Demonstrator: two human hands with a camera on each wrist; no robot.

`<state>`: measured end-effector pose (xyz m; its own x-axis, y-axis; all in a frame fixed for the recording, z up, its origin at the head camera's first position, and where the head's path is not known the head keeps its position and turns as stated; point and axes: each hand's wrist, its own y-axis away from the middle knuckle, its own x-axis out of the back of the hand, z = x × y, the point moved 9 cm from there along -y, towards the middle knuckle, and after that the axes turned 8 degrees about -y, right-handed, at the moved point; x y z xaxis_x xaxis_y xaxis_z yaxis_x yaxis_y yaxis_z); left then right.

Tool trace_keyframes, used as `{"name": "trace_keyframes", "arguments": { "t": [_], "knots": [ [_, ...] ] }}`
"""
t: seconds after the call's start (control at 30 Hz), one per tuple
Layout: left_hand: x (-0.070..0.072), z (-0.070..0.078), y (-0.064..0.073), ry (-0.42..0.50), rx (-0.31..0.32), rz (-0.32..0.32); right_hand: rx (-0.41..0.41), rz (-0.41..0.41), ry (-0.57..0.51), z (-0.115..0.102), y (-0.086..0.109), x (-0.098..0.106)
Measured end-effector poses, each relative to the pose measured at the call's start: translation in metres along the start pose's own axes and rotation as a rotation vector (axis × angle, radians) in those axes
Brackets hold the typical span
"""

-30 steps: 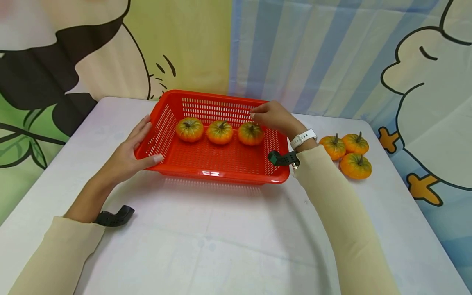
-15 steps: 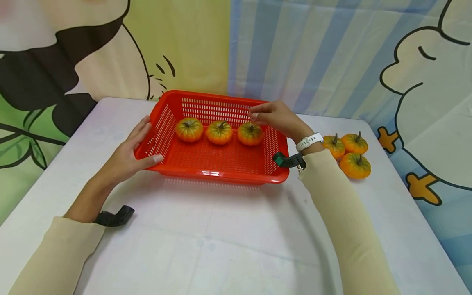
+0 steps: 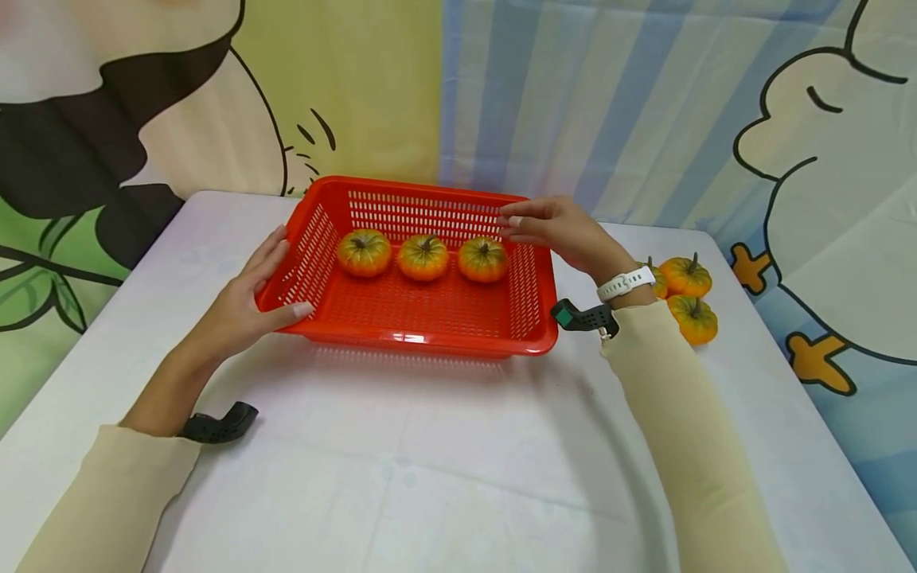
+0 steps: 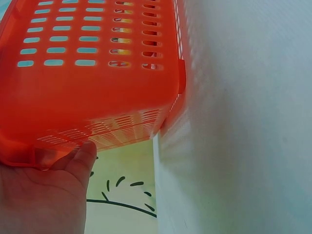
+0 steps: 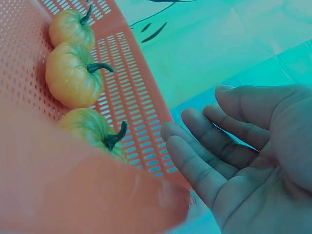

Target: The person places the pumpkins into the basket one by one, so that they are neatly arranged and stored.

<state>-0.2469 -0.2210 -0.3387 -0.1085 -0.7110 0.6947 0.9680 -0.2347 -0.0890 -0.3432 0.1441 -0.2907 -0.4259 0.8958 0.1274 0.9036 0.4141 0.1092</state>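
Observation:
A red plastic basket with slotted walls stands on the table and contains three small orange-green pumpkins, lined up in a row toward its back wall. At the basket's left corner, my left hand holds the rim, thumb over the edge and fingers along the outside; in the left wrist view its fingertips press under the rim. By the back right corner hovers my right hand, fingers loosely bent and nothing between them. The right wrist view has this hand palm up beside the basket's rim.
Right of the basket, several more pumpkins sit clustered on the white table, partly behind the right wrist. A printed cartoon curtain hangs right behind the table's back edge.
My right hand has drifted right, from above the rightmost pumpkin in the basket to the back right corner, its fingers loosening. The left hand and basket stay put.

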Motion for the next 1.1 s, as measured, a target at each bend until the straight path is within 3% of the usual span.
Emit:
{"name": "trace_keyframes", "arguments": {
  "t": [0.43,0.63,0.83,1.1],
  "knots": [
    [-0.003,-0.001,0.000,0.014,0.005,0.003,0.066,0.120,0.006,0.003,0.027,0.028],
    [-0.001,0.000,0.001,0.012,0.009,0.000,0.052,0.166,0.001,0.009,0.046,0.036],
    [0.002,0.002,0.001,0.004,0.006,0.011,0.133,0.183,0.027,0.007,0.066,0.047],
    [0.000,-0.001,0.001,0.005,0.008,0.002,0.050,0.279,0.129,0.015,0.107,0.076]
  ]
}}
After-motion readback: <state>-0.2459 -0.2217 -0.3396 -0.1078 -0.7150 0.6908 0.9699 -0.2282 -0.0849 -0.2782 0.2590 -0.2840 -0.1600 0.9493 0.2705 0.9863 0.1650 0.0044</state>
